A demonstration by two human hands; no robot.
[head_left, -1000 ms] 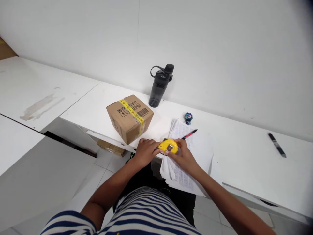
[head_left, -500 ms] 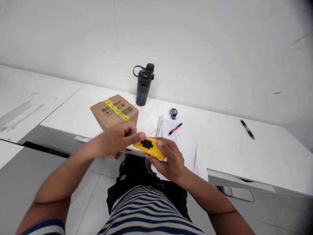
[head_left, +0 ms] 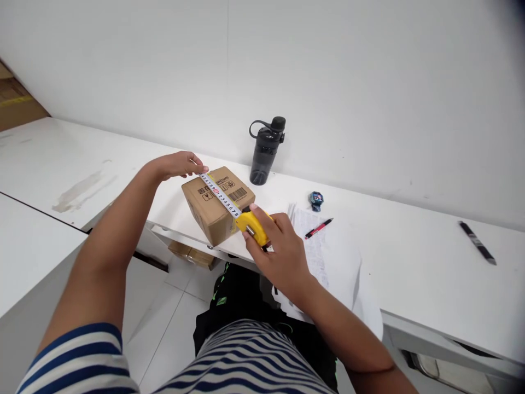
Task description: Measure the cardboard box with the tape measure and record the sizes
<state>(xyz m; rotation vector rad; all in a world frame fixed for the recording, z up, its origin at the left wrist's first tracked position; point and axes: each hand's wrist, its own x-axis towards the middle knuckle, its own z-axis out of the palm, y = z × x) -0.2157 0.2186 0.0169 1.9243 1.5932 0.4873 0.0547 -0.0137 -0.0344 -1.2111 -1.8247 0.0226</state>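
A small cardboard box [head_left: 213,210] with yellow tape sits near the front edge of the white desk [head_left: 410,257]. My right hand [head_left: 279,249] grips a yellow tape measure [head_left: 253,225] at the box's near right corner. Its blade [head_left: 219,195] stretches across the box top. My left hand [head_left: 180,164] pinches the blade's end at the box's far left corner.
A black water bottle [head_left: 264,150] stands behind the box by the wall. A stack of printed papers [head_left: 328,251] lies to the right with a red pen [head_left: 318,228] on it. A small blue watch [head_left: 315,200] and a black pen [head_left: 478,250] lie further right.
Both hands rose from the papers with the tape measure. My left hand then pulled the blade out left across the box top while my right hand brought the case to the box's corner.
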